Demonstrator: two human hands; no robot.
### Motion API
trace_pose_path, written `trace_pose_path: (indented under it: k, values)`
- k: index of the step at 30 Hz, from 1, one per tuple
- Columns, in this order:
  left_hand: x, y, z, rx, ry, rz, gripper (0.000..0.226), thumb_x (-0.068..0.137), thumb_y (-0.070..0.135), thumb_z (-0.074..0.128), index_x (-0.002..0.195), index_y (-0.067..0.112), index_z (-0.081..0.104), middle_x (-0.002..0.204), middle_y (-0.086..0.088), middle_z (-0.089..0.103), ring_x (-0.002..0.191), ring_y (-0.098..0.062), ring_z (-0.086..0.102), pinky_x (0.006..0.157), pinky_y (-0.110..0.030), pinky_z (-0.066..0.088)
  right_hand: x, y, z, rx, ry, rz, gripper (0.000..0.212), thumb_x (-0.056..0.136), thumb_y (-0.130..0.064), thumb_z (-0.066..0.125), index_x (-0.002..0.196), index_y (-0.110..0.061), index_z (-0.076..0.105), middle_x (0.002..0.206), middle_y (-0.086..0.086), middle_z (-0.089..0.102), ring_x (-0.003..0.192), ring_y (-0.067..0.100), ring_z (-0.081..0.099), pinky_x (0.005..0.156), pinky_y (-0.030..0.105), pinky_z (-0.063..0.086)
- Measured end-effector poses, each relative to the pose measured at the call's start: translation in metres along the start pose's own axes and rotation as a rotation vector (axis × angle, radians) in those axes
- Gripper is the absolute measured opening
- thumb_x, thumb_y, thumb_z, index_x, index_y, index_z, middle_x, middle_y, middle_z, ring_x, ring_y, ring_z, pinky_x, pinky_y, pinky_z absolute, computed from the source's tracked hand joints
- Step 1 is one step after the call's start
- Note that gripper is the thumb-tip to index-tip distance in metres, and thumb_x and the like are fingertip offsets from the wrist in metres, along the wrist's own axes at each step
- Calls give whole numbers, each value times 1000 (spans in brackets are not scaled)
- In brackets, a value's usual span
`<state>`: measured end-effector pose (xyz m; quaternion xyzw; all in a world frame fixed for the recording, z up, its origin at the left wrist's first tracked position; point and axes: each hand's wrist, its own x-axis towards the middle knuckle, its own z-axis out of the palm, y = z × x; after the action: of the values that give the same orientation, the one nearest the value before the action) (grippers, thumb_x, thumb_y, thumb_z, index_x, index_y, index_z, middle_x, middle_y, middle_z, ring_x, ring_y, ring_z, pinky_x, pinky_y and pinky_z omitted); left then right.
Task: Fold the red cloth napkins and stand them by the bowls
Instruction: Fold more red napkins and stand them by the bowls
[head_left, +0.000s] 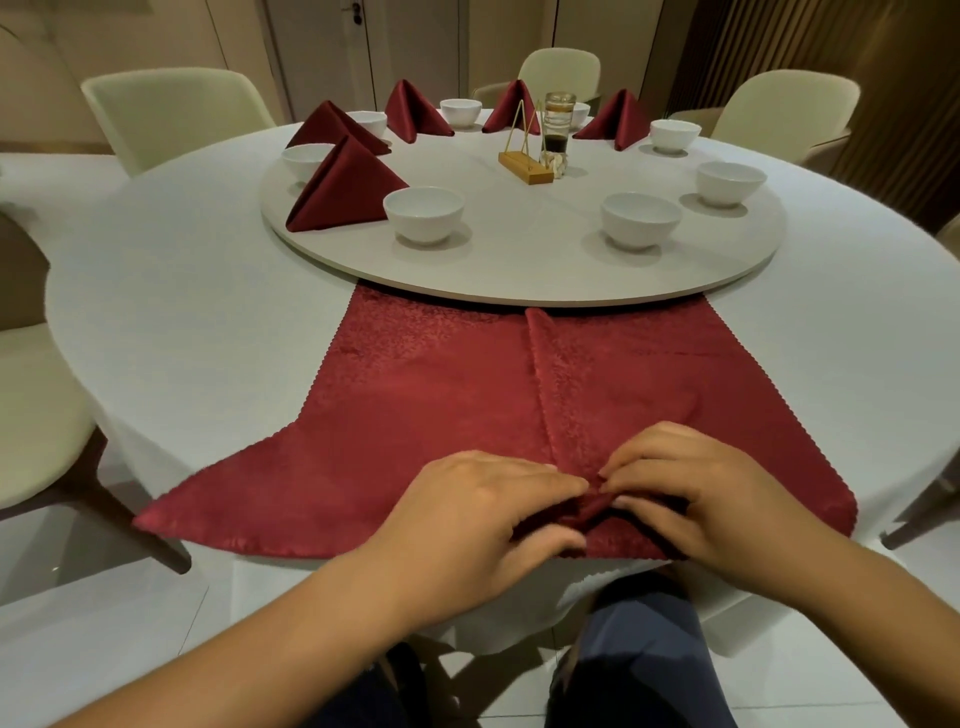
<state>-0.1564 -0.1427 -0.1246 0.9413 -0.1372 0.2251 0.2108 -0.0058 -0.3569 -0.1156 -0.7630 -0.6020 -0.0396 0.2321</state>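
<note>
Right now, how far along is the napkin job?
Done: five folded napkins stand on the turntable among eight bowls. In hand: the left hand and right hand pinch the near edge of a flat napkin, its fold barely begun. Left: finishing it and more; the two nearest bowls on the right have no napkin beside them.

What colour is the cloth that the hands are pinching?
The cloth napkin is deep red with a faint speckled sheen; the head view shows it.
</note>
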Motion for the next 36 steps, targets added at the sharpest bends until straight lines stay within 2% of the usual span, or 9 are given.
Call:
trace_pose_path:
  k: [4, 8, 12, 16, 21, 27, 31, 33, 36]
  values:
    - [-13, 1, -11, 89, -200, -3, 47, 90, 56, 63, 132, 35, 62, 136, 16, 58, 128, -5, 52, 98, -37, 54, -20, 15, -9, -18, 7, 66, 15, 94, -35, 65, 101, -26, 76, 111, -16, 67, 108, 4, 61, 88, 31, 53]
    - [-21, 8, -11, 204, -286, -22, 62, 79, 70, 59, 131, 39, 53, 133, 13, 50, 125, -9, 46, 98, -31, 48, -22, 12, -10, 17, -27, 113, 12, 87, -32, 69, 97, -32, 75, 114, -22, 62, 112, 4, 59, 90, 28, 51]
    - [-21, 11, -5, 248, -274, -22, 51, 75, 60, 71, 117, 37, 53, 124, 11, 51, 116, -11, 50, 90, -29, 46, -12, -10, -14, 137, -108, 104, 19, 80, -48, 77, 96, -39, 73, 107, -22, 57, 109, 10, 56, 89, 24, 46]
    - [-22, 8, -5, 142, -213, -55, 28, 87, 51, 59, 112, 37, 61, 124, 14, 54, 116, -9, 52, 90, -32, 48, -8, -28, -1, 87, -140, 29, 30, 77, -63, 73, 95, -39, 70, 98, -24, 54, 101, 5, 52, 86, 23, 43]
    - [-17, 6, -15, 44, -216, -103, 30, 97, 50, 51, 111, 34, 72, 115, 18, 61, 109, -5, 55, 90, -32, 51, -4, -38, 12, -54, -50, 12, 24, 88, -53, 65, 87, -30, 66, 86, -18, 51, 82, 3, 45, 70, 18, 38]
    - [-10, 7, -33, 115, -292, -132, 38, 96, 62, 47, 116, 38, 68, 110, 21, 65, 105, -2, 57, 83, -29, 54, -1, -46, 7, -64, 6, 77, 19, 95, -43, 57, 79, -32, 59, 79, -18, 50, 75, 1, 46, 60, 27, 45]
    - [-2, 2, -53, 191, -448, -161, 33, 92, 45, 62, 125, 42, 60, 120, 23, 61, 114, 1, 53, 88, -27, 51, -4, -45, 4, 21, -17, 133, 20, 94, -43, 56, 76, -34, 57, 80, -17, 54, 79, 5, 55, 64, 29, 47]
    - [6, -10, -69, 170, -526, -232, 27, 90, 34, 67, 116, 40, 68, 110, 23, 67, 102, 4, 60, 87, -28, 53, -5, -44, 2, 76, -22, 154, 20, 92, -42, 57, 74, -33, 57, 81, -16, 56, 82, 7, 57, 65, 30, 48]
    - [21, -34, -97, -32, -567, -404, 11, 90, 19, 73, 95, 28, 78, 85, 19, 75, 81, 1, 69, 80, -27, 55, -7, -43, -1, 169, -35, 165, 21, 92, -40, 58, 73, -32, 56, 83, -12, 58, 84, 12, 60, 68, 33, 49]
